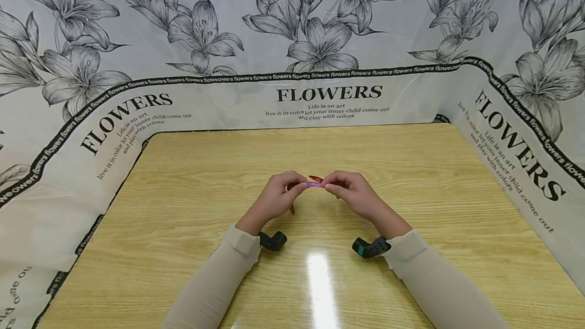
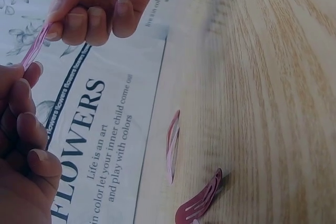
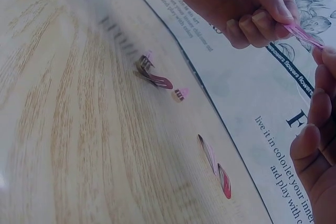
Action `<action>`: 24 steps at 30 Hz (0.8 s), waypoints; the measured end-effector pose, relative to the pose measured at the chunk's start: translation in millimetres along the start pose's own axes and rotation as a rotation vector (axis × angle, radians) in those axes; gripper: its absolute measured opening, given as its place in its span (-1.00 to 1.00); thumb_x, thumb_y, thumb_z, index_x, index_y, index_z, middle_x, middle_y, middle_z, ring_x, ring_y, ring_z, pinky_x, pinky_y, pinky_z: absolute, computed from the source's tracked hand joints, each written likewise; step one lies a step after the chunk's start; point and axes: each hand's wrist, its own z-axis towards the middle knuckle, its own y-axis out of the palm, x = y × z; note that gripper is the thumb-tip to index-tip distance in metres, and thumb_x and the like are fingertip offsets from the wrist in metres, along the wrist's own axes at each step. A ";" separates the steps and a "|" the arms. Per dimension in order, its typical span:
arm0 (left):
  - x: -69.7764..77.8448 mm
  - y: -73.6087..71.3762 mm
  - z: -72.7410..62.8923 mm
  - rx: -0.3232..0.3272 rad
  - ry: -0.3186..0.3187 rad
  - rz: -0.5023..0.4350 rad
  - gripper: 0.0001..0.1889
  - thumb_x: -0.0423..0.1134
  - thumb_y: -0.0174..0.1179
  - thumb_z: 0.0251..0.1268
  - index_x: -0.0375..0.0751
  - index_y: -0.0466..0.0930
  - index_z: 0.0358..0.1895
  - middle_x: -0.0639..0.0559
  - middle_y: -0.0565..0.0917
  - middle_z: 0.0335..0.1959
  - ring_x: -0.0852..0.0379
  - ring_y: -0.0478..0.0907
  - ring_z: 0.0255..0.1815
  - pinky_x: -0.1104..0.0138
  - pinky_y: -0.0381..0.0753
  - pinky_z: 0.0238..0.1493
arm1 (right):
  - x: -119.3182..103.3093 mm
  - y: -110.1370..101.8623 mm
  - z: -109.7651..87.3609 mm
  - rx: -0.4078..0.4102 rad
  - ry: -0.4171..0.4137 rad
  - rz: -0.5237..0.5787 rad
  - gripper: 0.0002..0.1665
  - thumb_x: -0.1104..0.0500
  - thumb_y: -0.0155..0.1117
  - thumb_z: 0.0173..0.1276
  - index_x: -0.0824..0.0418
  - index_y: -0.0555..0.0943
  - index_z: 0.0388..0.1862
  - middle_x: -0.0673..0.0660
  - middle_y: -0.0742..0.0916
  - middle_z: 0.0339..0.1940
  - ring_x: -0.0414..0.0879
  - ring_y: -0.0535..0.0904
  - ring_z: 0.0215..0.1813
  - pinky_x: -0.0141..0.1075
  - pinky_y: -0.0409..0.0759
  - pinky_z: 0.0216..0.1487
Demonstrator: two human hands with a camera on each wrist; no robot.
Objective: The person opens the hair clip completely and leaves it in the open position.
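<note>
Pinching a slim, pink-purple openwork strip (image 1: 315, 185) by its two ends, both hands are working above the pale wood-grain worktop (image 1: 192, 182).
The left hand (image 1: 280, 195) is gripping one end between thumb and forefinger, the right hand (image 1: 356, 195) is gripping the other the same way, and their remaining fingers are curling loosely. The strip is stretching across the gap between the hands, clear of the worktop. Below, a slim, pink-and-red hair clip (image 2: 170, 149) is lying near a dark red, slotted hair clip (image 2: 198, 202), and a small pink piece with dark marks (image 3: 180, 94) is resting just beside the dark red one. Beige sleeves (image 1: 224, 273) are covering both forearms, and a white cloth printed with grey flowers (image 1: 219, 103) is bordering the worktop.
</note>
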 end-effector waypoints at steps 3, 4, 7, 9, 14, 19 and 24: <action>1.2 -0.9 -0.3 -0.002 0.002 -0.009 -0.77 -0.13 0.05 0.48 -0.08 0.70 -0.13 0.03 0.59 -0.39 0.14 0.37 -0.45 0.37 0.40 -0.45 | 0.6 -0.3 0.2 -0.005 -0.014 0.010 -0.79 0.19 0.14 0.47 0.29 0.66 -0.14 0.26 0.61 -0.34 -0.10 0.41 -0.42 -0.23 0.46 -0.36; 1.3 -1.2 -0.4 -0.002 0.002 -0.012 -0.77 -0.13 0.05 0.48 -0.08 0.70 -0.13 0.02 0.59 -0.38 0.14 0.38 -0.45 0.37 0.40 -0.45 | 0.6 -0.5 0.3 -0.006 -0.018 0.013 -0.80 0.20 0.14 0.46 0.28 0.66 -0.14 0.22 0.60 -0.36 -0.09 0.41 -0.42 -0.22 0.46 -0.36; 1.2 -1.8 -0.5 -0.008 0.004 -0.023 -0.76 -0.11 0.04 0.48 -0.08 0.70 -0.12 -0.05 0.62 -0.34 0.12 0.38 -0.45 0.36 0.42 -0.45 | 0.1 -1.0 0.4 -0.014 -0.028 0.029 -0.80 0.22 0.13 0.46 0.31 0.65 -0.15 0.15 0.58 -0.39 -0.07 0.42 -0.41 -0.17 0.47 -0.35; 0.9 -2.3 -0.5 -0.015 0.003 -0.032 -0.75 -0.10 0.04 0.48 -0.08 0.70 -0.12 -0.12 0.64 -0.29 0.11 0.38 -0.44 0.36 0.42 -0.44 | -0.1 -1.1 0.5 -0.021 -0.031 0.039 -0.79 0.22 0.13 0.46 0.35 0.64 -0.15 0.13 0.58 -0.39 -0.07 0.42 -0.40 -0.18 0.47 -0.34; 1.3 -3.2 -0.2 -0.024 0.010 -0.044 -0.75 -0.10 0.04 0.48 -0.09 0.70 -0.12 -0.09 0.66 -0.25 0.11 0.40 -0.40 0.36 0.42 -0.39 | -0.1 -2.0 0.8 -0.035 -0.039 0.070 -0.78 0.24 0.12 0.46 0.38 0.62 -0.15 0.21 0.57 -0.39 -0.06 0.43 -0.40 -0.18 0.48 -0.33; 2.2 -2.8 0.0 -0.027 0.014 -0.070 -0.76 -0.11 0.06 0.47 -0.08 0.71 -0.15 -0.04 0.65 -0.26 0.11 0.40 -0.39 0.35 0.44 -0.38 | 1.5 -2.8 0.0 -0.047 -0.057 0.099 -0.81 0.26 0.11 0.47 0.37 0.62 -0.16 0.16 0.57 -0.40 -0.04 0.42 -0.40 -0.15 0.47 -0.33; 2.9 -0.6 -0.5 -0.054 -0.009 -0.145 -0.78 -0.13 0.07 0.46 -0.10 0.70 -0.15 -0.19 0.59 -0.29 0.08 0.40 -0.44 0.14 0.59 -0.57 | 2.4 -3.2 0.2 -0.049 -0.063 0.119 -0.82 0.27 0.11 0.46 0.36 0.62 -0.18 0.08 0.58 -0.40 -0.01 0.42 -0.39 -0.16 0.47 -0.33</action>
